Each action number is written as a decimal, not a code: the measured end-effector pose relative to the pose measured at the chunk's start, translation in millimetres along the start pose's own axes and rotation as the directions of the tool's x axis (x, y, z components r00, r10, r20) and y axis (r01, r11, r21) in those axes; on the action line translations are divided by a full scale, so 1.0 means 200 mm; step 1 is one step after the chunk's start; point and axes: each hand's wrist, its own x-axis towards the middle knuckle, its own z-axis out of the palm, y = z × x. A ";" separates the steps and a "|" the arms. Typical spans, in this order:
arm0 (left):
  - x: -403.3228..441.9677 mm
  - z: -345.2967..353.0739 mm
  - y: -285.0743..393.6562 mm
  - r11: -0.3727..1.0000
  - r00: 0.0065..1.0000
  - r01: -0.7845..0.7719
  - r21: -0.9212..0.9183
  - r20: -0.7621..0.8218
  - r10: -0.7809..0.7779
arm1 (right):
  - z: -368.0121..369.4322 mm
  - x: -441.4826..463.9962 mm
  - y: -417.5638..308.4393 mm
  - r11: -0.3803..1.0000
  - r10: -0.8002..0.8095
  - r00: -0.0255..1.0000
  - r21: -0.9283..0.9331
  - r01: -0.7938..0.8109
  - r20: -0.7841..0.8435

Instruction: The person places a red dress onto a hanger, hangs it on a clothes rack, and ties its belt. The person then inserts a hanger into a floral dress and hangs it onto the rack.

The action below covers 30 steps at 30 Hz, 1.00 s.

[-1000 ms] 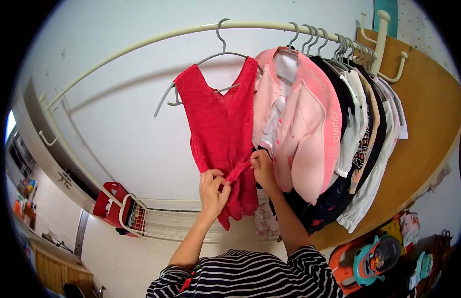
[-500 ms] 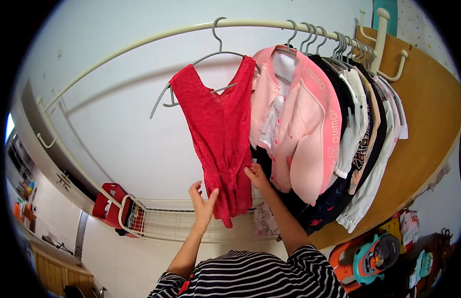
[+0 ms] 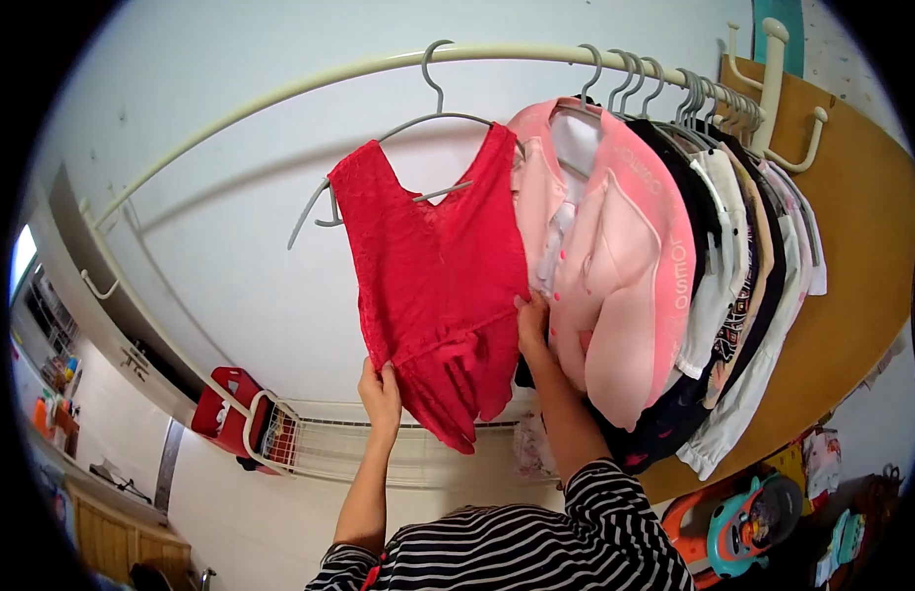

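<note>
A red sleeveless lace garment point(image 3: 433, 266) with a tied waist hangs from a grey hanger point(image 3: 439, 89) in the head view. My left hand point(image 3: 381, 394) pinches its left edge at waist height. On the opposite side my right hand point(image 3: 532, 320) grips the right edge, a little higher. Between the two hands the fabric is spread wide, its lower part slanting. A pink jacket point(image 3: 615, 286) hangs right beside my right hand.
The hanger hooks over a cream rail point(image 3: 339, 69). Several more clothes point(image 3: 714, 266) crowd its right end before a wooden board point(image 3: 851, 266). Below are a wire shelf point(image 3: 329, 433), a red basket point(image 3: 216, 404) and a turquoise-orange ride-on toy point(image 3: 738, 537).
My left hand has closed on the garment's left edge, and my right hand has moved up along the right edge. The garment is now pulled wider.
</note>
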 end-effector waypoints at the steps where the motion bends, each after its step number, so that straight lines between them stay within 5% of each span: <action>1: -0.01 0.00 0.00 1.000 1.000 0.003 0.005 -0.003 -0.003 | 0.00 -0.02 -0.05 1.000 -0.016 1.000 -0.002 0.016 0.000; 4: -0.03 -0.01 0.03 0.996 0.991 -0.027 0.085 0.132 0.016 | 0.02 0.01 0.07 0.998 0.054 0.994 -0.040 -0.051 0.098; 6: -0.02 -0.03 0.05 0.980 0.867 -0.183 -0.075 0.458 0.197 | -0.02 -0.02 0.06 0.991 0.131 0.971 -0.027 -0.128 0.199; 7: 0.00 -0.06 0.06 0.999 0.857 -0.025 -0.036 0.514 0.040 | -0.02 -0.05 0.03 0.978 0.069 0.985 -0.204 -0.035 0.160; 9: 0.12 -0.08 0.11 0.974 0.899 0.003 -0.225 0.428 0.096 | 0.02 -0.06 -0.04 0.925 -0.015 0.992 -0.374 0.061 0.123; 11: 0.24 -0.09 0.23 0.897 0.935 0.005 -0.442 0.319 0.153 | 0.04 -0.10 -0.11 0.894 -0.264 0.944 -0.317 0.317 0.199; 16: 0.54 0.04 0.55 0.705 0.891 -0.210 -0.678 0.165 0.424 | 0.14 -0.29 -0.84 0.869 -0.432 0.844 -0.104 0.484 0.317; 20: 0.62 0.17 0.62 0.722 0.862 -0.074 -0.688 0.320 0.394 | 0.22 -0.43 -1.18 0.810 -0.541 0.761 -0.020 0.585 0.359; 22: 0.61 0.24 0.69 0.789 0.783 0.037 -0.613 0.509 0.358 | 0.26 -0.48 -1.28 0.795 -0.552 0.754 -0.047 0.604 0.357; 24: 0.66 0.31 0.69 0.609 0.537 -0.405 -0.682 0.362 0.762 | 0.33 -0.52 -1.36 0.697 -0.691 0.656 0.037 0.717 0.303; 25: 0.66 0.33 0.70 0.618 0.500 -0.479 -0.624 0.385 0.776 | 0.34 -0.53 -1.40 0.686 -0.687 0.665 -0.043 0.727 0.292; 30: 0.76 0.46 0.81 0.480 0.353 -0.392 -0.785 0.354 0.866 | 0.34 -0.58 -1.55 0.776 -0.492 0.857 -0.372 0.510 0.150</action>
